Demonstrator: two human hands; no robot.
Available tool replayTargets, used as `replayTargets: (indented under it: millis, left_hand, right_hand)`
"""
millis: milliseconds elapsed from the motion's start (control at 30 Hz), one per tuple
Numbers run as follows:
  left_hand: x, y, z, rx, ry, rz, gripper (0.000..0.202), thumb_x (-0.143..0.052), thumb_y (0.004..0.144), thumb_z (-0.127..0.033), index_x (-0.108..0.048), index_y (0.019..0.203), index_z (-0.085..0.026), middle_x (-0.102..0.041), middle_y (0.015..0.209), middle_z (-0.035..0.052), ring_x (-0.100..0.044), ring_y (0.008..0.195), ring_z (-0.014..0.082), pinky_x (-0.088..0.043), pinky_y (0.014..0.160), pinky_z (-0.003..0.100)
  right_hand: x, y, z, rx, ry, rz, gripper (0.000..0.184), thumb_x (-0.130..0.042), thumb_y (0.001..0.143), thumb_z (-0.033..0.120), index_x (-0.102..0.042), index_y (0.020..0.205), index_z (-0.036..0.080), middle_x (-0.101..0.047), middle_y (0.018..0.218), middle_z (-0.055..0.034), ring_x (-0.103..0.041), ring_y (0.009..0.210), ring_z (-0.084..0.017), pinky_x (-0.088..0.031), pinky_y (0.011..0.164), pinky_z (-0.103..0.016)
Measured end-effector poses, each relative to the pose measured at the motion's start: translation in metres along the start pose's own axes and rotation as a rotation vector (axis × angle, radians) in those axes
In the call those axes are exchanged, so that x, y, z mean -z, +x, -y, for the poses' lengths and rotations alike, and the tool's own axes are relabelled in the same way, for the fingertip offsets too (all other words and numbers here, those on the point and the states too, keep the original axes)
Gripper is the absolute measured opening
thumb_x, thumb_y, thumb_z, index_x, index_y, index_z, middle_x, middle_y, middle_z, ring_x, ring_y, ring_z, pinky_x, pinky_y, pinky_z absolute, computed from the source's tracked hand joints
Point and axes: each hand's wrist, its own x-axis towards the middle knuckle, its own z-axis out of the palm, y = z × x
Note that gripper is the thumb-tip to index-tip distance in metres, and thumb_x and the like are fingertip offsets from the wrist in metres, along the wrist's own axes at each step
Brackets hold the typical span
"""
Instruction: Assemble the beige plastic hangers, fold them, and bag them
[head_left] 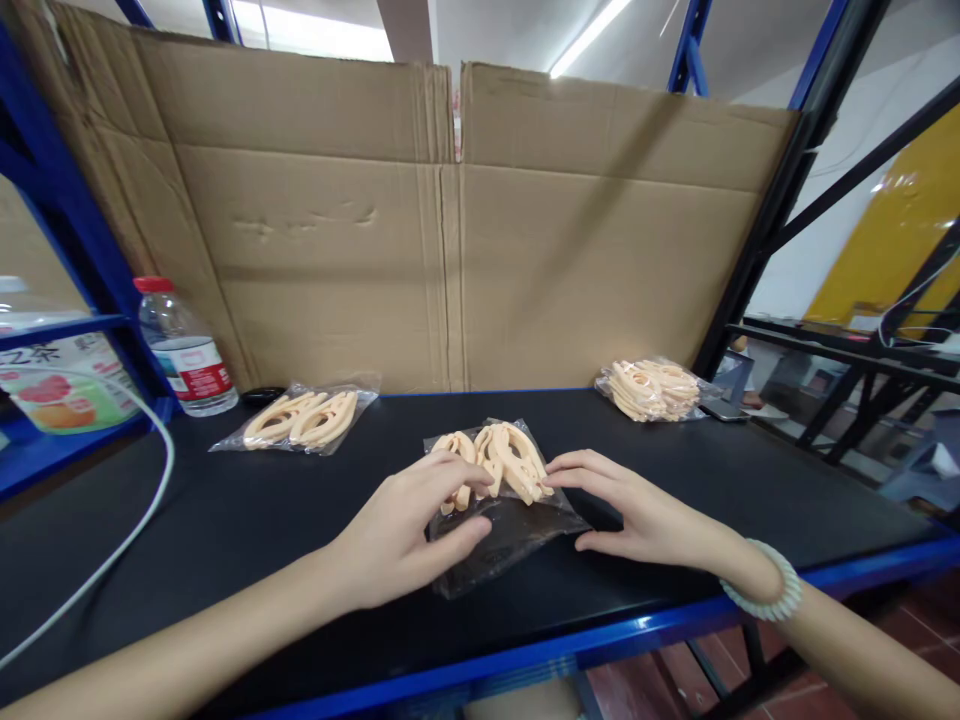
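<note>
A clear plastic bag (487,545) of pale, wood-coloured, curved flat pieces (517,465) is positioned near the middle of a black tabletop (300,530). This bag is taken as the clock centre. The pieces are gathered in its far part; the near part is seen as slack film, extended toward six o'clock.

The left hand (409,525) is placed at eight o'clock. Its fingers are loosely curved over the left-hand pieces, and the thumb is held apart above the slack film; no grasp is closed. The right hand (626,510) is placed between three and four o'clock. Its fingers are extended to the right edge of the pieces, with the thumb spread apart and nothing gripped. Whether the fingertips are pressed on the film cannot be told. A pale green coiled bracelet (765,585) is worn on the right wrist.

A second clear bag of similar pieces (304,420) is located between nine and ten o'clock, and a third bag, more thickly filled (652,390), at two o'clock. A red-capped clear plastic bottle (193,365) is stood at ten o'clock. A brown cardboard panel (337,260) is set upright at twelve o'clock.
</note>
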Motion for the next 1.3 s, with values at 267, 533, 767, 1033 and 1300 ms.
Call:
replayTargets:
  millis: [267,533,767,1033,1300]
  left_hand:
    - [0.005,-0.038,-0.022,0.065,0.056,0.098,0.065,-0.078,0.072,-0.03,-0.048,0.129,-0.022,-0.059,0.124,0.0129,-0.056,0.114,0.0285,-0.052,0.094,0.042]
    - [-0.018,-0.044,-0.012,0.109,0.001,-0.035,0.013,-0.049,0.093,-0.015,-0.061,0.091,-0.021,-0.068,0.09,0.0031,-0.065,0.084,0.0169,-0.053,0.075,0.027]
    - [-0.017,-0.025,0.002,0.418,-0.12,-0.067,0.024,-0.045,0.093,-0.032,-0.059,0.078,-0.02,-0.061,0.067,-0.0015,-0.062,0.058,0.0145,-0.049,0.055,0.022]
    - [-0.023,-0.016,0.027,0.522,0.008,0.067,0.014,-0.044,0.089,-0.03,-0.055,0.09,-0.021,-0.058,0.062,-0.0039,-0.058,0.055,0.0164,-0.046,0.058,0.026]
    - [-0.021,-0.021,0.031,0.315,0.35,0.103,0.027,-0.055,0.086,-0.023,-0.054,0.113,-0.022,-0.061,0.099,0.0067,-0.061,0.092,0.025,-0.051,0.077,0.036]
  right_hand:
    - [-0.003,0.014,-0.002,0.09,0.1,-0.118,0.007,-0.057,0.094,0.016,-0.064,0.094,0.018,-0.064,0.108,-0.0071,-0.059,0.103,-0.016,-0.048,0.092,-0.033]
    - [-0.009,0.014,-0.001,-0.043,0.195,-0.118,0.015,-0.049,0.098,0.022,-0.063,0.096,0.017,-0.069,0.094,-0.0052,-0.064,0.086,-0.015,-0.05,0.08,-0.031]
    - [-0.022,0.032,-0.022,-0.313,0.513,-0.193,0.023,-0.055,0.09,0.038,-0.059,0.082,0.017,-0.069,0.072,-0.0035,-0.066,0.069,-0.016,-0.052,0.064,-0.028]
    - [-0.035,0.044,-0.047,-0.395,0.379,-0.232,0.01,-0.06,0.078,0.025,-0.057,0.085,0.019,-0.062,0.054,0.0041,-0.056,0.049,-0.013,-0.042,0.051,-0.024]
    - [-0.034,0.042,-0.065,-0.428,0.267,-0.254,0.017,-0.062,0.077,0.026,-0.053,0.091,0.021,-0.059,0.056,0.0072,-0.052,0.051,-0.012,-0.038,0.053,-0.022]
